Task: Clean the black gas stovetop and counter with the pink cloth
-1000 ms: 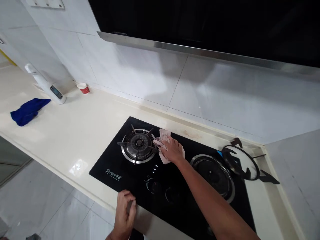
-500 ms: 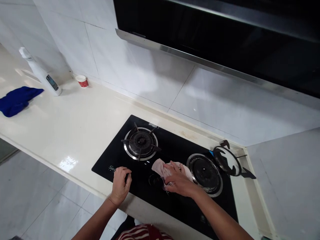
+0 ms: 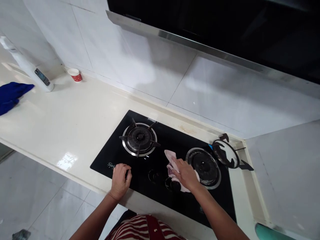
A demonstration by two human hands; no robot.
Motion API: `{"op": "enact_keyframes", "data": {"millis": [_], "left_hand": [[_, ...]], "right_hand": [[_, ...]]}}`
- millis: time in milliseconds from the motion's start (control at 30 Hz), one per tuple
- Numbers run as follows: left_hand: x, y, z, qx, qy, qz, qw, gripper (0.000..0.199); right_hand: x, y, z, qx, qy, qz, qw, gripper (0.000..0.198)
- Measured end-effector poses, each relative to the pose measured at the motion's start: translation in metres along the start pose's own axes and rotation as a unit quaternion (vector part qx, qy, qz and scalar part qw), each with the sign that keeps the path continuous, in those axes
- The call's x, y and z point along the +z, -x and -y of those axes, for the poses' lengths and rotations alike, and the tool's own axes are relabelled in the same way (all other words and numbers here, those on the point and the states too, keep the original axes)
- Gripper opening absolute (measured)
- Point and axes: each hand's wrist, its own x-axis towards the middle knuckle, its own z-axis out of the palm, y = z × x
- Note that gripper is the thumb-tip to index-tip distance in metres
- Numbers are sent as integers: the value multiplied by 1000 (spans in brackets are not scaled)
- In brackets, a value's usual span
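Observation:
My right hand (image 3: 186, 173) presses a pale pink cloth (image 3: 170, 155) onto the black glass of the gas stove (image 3: 165, 133). It is just left of the right burner (image 3: 203, 166), which has no pan support on it, and beside the black control knobs (image 3: 172, 184). Part of the cloth is hidden under the palm. Resting at the stove's front left edge, my left hand (image 3: 121, 178) has its fingers curled in and nothing visible in them. The left burner (image 3: 140, 137) has its pan support in place.
A loose pan support (image 3: 226, 153) leans at the stove's back right corner. On the left of the counter (image 3: 75, 116) are a white spray bottle (image 3: 32, 68), a red and white paper cup (image 3: 75, 75) and a blue cloth (image 3: 13, 95). A range hood (image 3: 200, 40) hangs overhead.
My right hand has slid the pink cloth to the right across the stove, uncovering a knob. My left hand stays at the front edge. The view has shifted slightly.

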Motion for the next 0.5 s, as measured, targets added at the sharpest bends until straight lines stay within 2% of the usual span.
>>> {"op": "enact_keyframes", "data": {"millis": [100,267,367,500], "left_hand": [[1,0,1,7,-13,8,1000,10],[2,-1,2,19,-26,16,999,10],[2,-3,2,20,-29,20,999,10],[1,-4,1,19,-37,30,999,11]], "right_hand": [[17,28,-9,17,-5,-34,999,45],[43,77,-16,51,-25,-82,995,43],[52,103,-8,45,-47,-81,995,41],[55,125,19,26,-52,-70,996,38]]}}
